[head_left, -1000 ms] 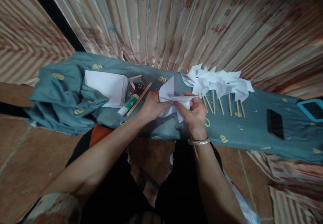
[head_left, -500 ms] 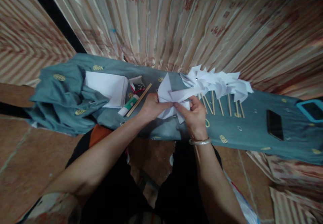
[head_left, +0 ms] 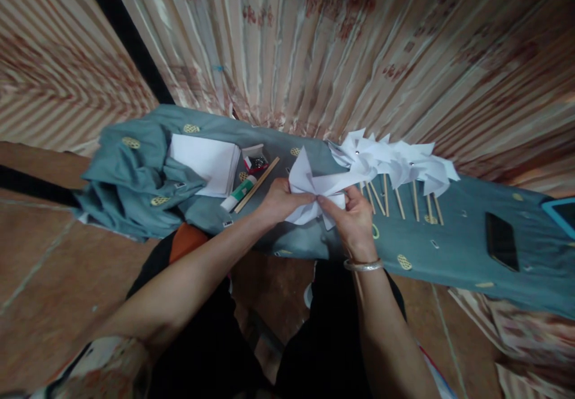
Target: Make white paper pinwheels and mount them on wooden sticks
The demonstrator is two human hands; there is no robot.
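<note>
Pinwheel point(head_left: 302, 172) of white paper is over the surface point(head_left: 462, 252), pinched near its middle by left hand point(head_left: 277, 200) and right hand point(head_left: 356, 218), prob. light, soft and easy to crease, so best grip is the middle, w/ little force.

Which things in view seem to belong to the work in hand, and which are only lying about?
Likely part of the work:
held paper pinwheel
row of white pinwheels
paper stack
loose wooden sticks
green-and-white tube
open box of metal pieces

Probably just lying about:
dark phone
blue object at right edge
</note>
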